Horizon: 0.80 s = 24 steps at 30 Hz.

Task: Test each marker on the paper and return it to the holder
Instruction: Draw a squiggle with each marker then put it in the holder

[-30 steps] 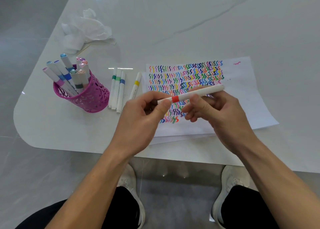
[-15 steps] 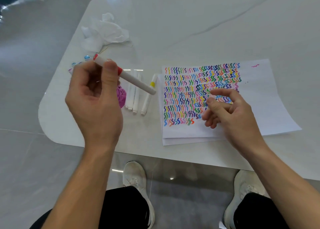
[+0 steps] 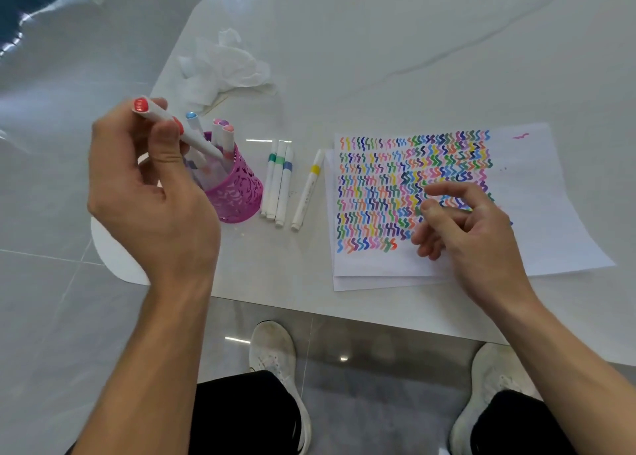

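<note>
Left grip [image 3: 151, 200] pinches the red marker [image 3: 192, 138], low end at the pink holder [image 3: 237, 193] mouth. Best to steer it into a gap between the standing markers [image 3: 223, 134], then release. Right grip [image 3: 471, 234] hangs relaxed and empty over the paper [image 3: 550, 213].

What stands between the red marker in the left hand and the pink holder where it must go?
Nothing separate. The left hand holds the red marker tilted, its lower end at the mouth of the pink holder. Only the markers standing inside crowd that opening, so it probably must slide in beside them.
</note>
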Each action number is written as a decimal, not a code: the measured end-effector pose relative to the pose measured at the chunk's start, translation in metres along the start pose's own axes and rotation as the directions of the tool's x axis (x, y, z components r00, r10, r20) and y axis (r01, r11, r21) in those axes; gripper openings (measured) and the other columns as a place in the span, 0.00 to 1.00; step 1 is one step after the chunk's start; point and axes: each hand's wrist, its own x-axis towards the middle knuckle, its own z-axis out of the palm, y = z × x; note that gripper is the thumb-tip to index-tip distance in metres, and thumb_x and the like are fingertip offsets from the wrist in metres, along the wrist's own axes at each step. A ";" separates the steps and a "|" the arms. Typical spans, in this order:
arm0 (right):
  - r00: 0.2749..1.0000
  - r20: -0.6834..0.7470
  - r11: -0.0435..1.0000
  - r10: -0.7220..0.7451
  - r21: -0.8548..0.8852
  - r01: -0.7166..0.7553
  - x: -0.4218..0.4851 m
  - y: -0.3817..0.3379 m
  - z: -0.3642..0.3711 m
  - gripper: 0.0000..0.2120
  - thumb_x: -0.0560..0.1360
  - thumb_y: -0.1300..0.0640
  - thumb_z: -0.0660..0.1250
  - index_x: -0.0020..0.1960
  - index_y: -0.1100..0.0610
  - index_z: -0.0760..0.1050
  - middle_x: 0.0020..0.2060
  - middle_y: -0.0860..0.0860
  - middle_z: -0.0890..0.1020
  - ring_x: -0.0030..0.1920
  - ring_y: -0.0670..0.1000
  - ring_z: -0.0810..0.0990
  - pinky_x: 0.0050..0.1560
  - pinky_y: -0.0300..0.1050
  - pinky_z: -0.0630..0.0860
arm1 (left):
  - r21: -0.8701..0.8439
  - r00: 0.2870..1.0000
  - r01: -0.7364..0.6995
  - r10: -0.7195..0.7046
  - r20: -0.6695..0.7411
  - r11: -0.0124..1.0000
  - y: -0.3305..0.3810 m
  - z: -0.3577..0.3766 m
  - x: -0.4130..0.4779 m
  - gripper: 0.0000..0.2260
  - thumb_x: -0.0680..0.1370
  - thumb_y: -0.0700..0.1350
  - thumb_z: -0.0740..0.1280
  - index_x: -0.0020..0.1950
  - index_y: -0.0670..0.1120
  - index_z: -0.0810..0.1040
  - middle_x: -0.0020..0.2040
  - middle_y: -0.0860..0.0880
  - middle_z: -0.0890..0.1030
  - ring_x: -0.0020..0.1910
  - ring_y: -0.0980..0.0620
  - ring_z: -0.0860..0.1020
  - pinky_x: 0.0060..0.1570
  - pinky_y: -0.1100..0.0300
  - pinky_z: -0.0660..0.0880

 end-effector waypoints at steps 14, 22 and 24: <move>0.999 0.032 0.999 -0.033 0.000 0.033 -0.001 0.001 0.002 0.05 0.84 0.57 0.67 0.59 0.50 0.77 0.34 0.54 0.86 0.31 0.52 0.82 0.32 0.38 0.77 | 0.401 0.911 0.122 -0.263 0.319 0.908 -0.006 0.005 -0.012 0.10 0.81 0.51 0.66 0.56 0.46 0.82 0.49 0.50 0.83 0.47 0.52 0.80 0.42 0.82 0.66; 0.999 0.035 1.000 -0.028 -0.008 0.029 -0.001 0.001 0.002 0.06 0.84 0.57 0.67 0.60 0.51 0.76 0.35 0.53 0.86 0.32 0.53 0.83 0.33 0.39 0.78 | 0.385 0.920 0.091 -0.226 0.321 0.919 -0.002 0.009 -0.012 0.13 0.78 0.50 0.71 0.61 0.47 0.79 0.52 0.51 0.80 0.46 0.54 0.79 0.50 0.62 0.78; 0.999 0.036 1.000 -0.028 -0.008 0.028 -0.002 0.000 0.003 0.06 0.84 0.58 0.66 0.60 0.51 0.76 0.35 0.54 0.86 0.32 0.53 0.83 0.33 0.39 0.78 | 0.361 0.938 0.059 -0.176 0.300 0.931 0.001 0.008 -0.012 0.15 0.77 0.49 0.71 0.62 0.47 0.78 0.52 0.52 0.77 0.47 0.54 0.78 0.52 0.66 0.75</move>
